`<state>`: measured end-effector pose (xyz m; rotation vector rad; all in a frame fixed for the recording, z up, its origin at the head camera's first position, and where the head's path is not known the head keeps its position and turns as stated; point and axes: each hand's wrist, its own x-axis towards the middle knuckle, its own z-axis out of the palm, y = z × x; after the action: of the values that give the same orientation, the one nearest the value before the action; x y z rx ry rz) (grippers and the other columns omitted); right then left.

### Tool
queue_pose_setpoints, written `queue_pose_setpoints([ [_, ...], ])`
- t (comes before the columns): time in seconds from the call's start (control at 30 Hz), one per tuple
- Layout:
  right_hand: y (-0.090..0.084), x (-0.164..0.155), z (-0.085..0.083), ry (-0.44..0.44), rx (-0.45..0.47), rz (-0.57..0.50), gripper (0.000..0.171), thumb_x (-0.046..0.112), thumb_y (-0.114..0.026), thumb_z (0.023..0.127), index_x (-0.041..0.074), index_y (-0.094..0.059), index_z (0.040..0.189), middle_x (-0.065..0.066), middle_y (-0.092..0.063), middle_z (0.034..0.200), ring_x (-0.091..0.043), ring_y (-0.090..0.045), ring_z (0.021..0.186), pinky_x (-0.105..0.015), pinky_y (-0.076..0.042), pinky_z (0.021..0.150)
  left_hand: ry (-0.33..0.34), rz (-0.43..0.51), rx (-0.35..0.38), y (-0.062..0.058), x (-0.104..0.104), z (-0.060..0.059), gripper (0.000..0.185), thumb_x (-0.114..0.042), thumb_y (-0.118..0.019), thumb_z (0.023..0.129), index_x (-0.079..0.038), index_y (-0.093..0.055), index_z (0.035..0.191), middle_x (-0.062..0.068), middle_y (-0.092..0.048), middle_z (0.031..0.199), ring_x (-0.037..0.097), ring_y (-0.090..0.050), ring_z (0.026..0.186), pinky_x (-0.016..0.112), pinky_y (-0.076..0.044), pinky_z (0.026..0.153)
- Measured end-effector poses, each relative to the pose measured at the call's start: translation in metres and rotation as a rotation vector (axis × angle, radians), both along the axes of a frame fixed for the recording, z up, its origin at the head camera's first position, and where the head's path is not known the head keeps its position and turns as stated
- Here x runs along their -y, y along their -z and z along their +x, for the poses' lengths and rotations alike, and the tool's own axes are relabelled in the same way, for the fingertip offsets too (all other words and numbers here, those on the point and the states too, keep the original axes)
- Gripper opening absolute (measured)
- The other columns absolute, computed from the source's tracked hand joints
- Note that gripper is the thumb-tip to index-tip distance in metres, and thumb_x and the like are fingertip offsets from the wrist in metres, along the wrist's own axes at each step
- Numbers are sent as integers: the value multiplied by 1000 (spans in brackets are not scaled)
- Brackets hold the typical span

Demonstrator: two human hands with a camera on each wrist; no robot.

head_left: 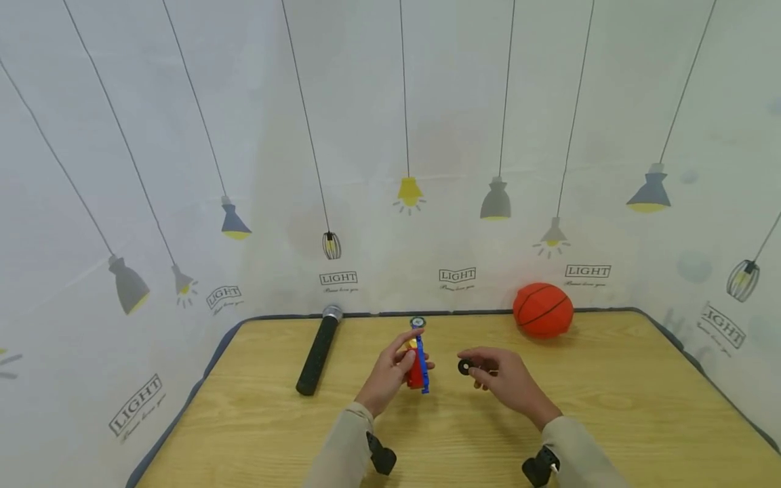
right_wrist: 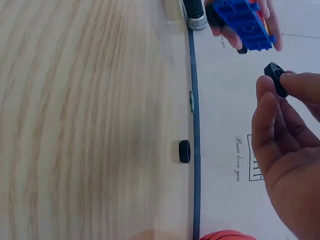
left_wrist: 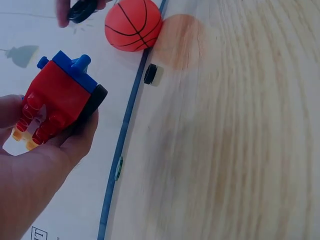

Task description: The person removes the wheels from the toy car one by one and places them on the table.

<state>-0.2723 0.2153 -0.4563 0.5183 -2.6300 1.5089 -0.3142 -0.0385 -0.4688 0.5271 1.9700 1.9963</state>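
Left hand (head_left: 390, 369) curled around a red and blue toy-brick vehicle (head_left: 417, 366), held above the wooden table (head_left: 244, 420), long axis pointing away toward the wall. Right hand (head_left: 503, 379) just to the right, pinching a small black wheel (head_left: 465, 367) between thumb and fingertip. Wheel level with the vehicle's side, near but apart. Another black wheel (right_wrist: 184, 151) lying at the far table edge.

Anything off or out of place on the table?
One loose black wheel lies alone at the table's far edge. The left hand grips the toy block car; the right hand pinches another wheel.
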Motion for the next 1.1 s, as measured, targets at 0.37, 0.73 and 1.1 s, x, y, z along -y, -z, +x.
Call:
queue_pose_setpoints([
  [0.37, 8, -16, -13, 189, 61, -7, 19, 3, -70, 91, 4, -67, 110, -14, -72, 92, -18, -67, 68, -27, -55, 59, -23, -1, 20, 0, 10, 2, 45, -14, -38, 109, -26, -41, 153, 32, -51, 136, 34, -66, 120, 42, -56, 100],
  [0.73, 20, -28, -23, 332, 170, 10, 21, 7, -69, 92, 3, -71, 113, -18, -75, 96, -20, -68, 67, -30, -55, 60, -19, -12, 47, 5, 12, 4, 44, -12, -40, 109, -28, -46, 149, 31, -53, 137, 30, -69, 117, 43, -56, 100],
  [1.1, 27, -29, -42, 421, 299, 3, 20, 7, -68, 91, -3, -71, 109, -16, -74, 85, -17, -66, 57, -30, -55, 56, -11, -25, 50, 3, 6, 6, 43, -14, -41, 109, -30, -48, 148, 30, -55, 137, 30, -69, 116, 43, -56, 100],
])
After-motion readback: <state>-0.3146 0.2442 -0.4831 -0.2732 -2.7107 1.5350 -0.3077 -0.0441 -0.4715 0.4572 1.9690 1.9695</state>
